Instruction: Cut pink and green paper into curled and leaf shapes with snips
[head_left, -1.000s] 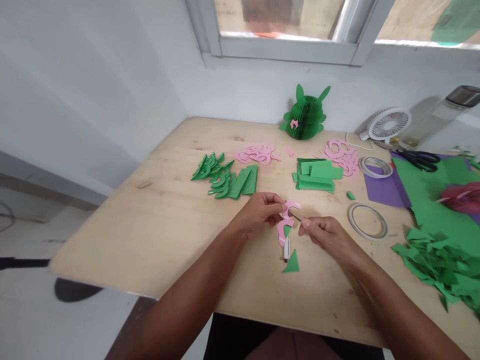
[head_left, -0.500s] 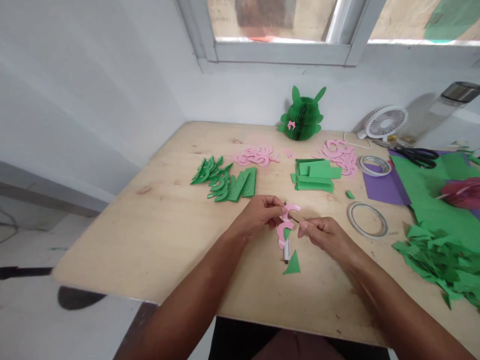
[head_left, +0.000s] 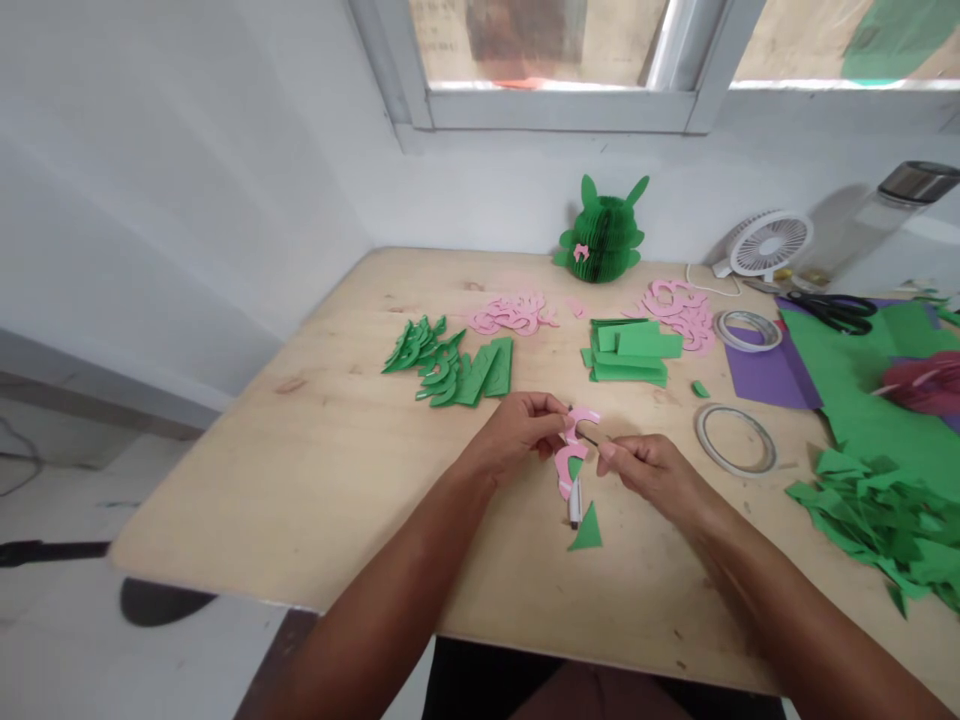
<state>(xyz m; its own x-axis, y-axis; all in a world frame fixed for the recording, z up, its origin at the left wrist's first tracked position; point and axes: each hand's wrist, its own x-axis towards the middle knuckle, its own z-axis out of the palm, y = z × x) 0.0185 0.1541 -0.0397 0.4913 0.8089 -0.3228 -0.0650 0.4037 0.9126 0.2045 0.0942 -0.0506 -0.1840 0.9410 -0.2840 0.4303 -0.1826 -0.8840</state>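
Note:
My left hand is closed, its fingertips pinching a curved pink paper cutout just above the table. Opposite it, my right hand grips a slim dark tool, whose tip meets the pink paper. Fingers cover most of that tool, so I cannot tell its exact kind. Just below lies a second pink curved cutout with a bit of green on it. A white pen-like stick and a green paper scrap rest nearer to me.
Green cutouts and pink pieces lie beyond my left hand. Folded green strips, tape rolls, scissors and green scraps are to the right. A green paper figure, fan and bottle stand behind.
The view has shifted very slightly. Both hands keep the same hold on the pink cutout and the slim tool, with no clear movement.

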